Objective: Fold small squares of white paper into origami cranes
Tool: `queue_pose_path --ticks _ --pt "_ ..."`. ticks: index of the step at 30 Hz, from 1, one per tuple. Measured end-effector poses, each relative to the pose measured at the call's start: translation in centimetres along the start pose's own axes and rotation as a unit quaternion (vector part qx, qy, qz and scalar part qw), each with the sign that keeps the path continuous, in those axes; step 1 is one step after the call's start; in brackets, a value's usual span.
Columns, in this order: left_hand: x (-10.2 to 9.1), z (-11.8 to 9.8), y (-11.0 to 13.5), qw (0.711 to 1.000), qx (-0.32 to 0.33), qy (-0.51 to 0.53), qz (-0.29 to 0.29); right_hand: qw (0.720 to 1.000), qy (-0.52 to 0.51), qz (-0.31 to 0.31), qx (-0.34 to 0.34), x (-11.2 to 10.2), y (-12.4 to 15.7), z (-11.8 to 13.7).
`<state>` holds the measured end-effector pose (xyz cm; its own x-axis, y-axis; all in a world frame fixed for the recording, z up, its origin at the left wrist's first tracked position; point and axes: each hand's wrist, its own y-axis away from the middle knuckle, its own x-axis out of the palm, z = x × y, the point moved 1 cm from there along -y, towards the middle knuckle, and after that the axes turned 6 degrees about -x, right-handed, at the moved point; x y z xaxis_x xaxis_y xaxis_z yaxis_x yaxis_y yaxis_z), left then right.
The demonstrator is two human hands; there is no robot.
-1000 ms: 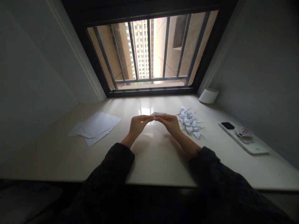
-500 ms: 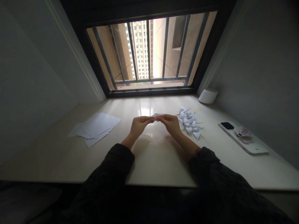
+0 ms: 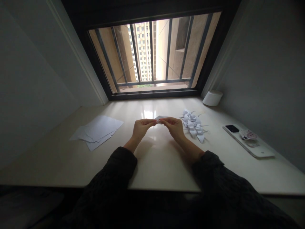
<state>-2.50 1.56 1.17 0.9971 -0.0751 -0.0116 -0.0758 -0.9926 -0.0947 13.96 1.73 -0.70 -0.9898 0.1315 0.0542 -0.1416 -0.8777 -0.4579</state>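
My left hand (image 3: 141, 128) and my right hand (image 3: 174, 126) meet over the middle of the pale desk (image 3: 154, 159), just above its surface. Both pinch a small folded piece of white paper (image 3: 159, 119) between thumb and fingertips; only its upper edge shows past my fingers. A pile of several folded white paper cranes (image 3: 193, 125) lies just right of my right hand. A loose stack of white sheets (image 3: 96, 131) lies to the left of my left hand.
A white phone (image 3: 247, 141) with a round sticker grip lies face down at the right. A small white cylinder (image 3: 212, 97) stands in the back right corner. A barred window (image 3: 152, 54) faces the desk, with walls on both sides.
The paper has been drawn in between my fingertips, so less of it shows than a second ago. My hands have barely shifted.
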Motion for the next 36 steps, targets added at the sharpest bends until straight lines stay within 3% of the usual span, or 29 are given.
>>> queue_pose_path --ticks 15,23,36 --pt "-0.25 0.57 -0.31 0.999 0.019 0.012 -0.042 0.998 -0.051 0.041 0.001 -0.15 -0.29 0.09" --pt "-0.1 0.64 -0.17 0.999 0.022 -0.003 -0.036 1.0 -0.022 0.014 0.008 -0.23 -0.35 -0.11" --pt "-0.27 0.76 -0.12 0.997 0.01 0.001 -0.073 0.999 -0.039 0.011 0.007 0.04 -0.23 -0.27"
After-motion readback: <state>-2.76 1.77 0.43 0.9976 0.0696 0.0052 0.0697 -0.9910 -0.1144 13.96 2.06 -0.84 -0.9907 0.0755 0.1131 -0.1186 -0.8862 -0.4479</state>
